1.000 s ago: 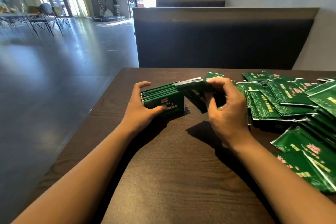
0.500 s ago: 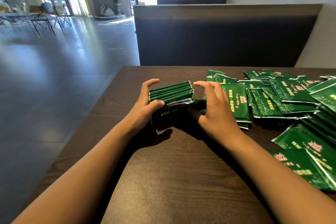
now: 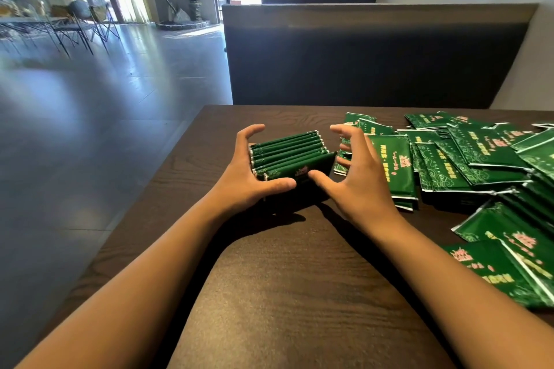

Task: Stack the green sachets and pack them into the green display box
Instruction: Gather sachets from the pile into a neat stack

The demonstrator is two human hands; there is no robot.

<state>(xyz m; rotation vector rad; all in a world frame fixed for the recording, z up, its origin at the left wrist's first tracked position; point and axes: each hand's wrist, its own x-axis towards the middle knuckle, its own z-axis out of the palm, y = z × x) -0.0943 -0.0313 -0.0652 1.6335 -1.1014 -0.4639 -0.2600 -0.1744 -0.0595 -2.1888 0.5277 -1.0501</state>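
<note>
Grip: left hand [image 3: 250,181] clasps upright sachet stack [image 3: 292,156]; right hand [image 3: 359,177] spread, thumb touching it.
Around: loose sachets [image 3: 467,159] on table [image 3: 269,293].
Writing: unreadable.

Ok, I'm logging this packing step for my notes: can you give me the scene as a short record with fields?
surface: dark wooden table
bundle: green sachets standing on edge in a row, between the hands
left hand: grips the bundle's left end, thumb on its front
right hand: spread by the bundle's right end, thumb at its front
loose pile: more sachets lying flat, right of the hands
display box: cannot tell from this view
</note>
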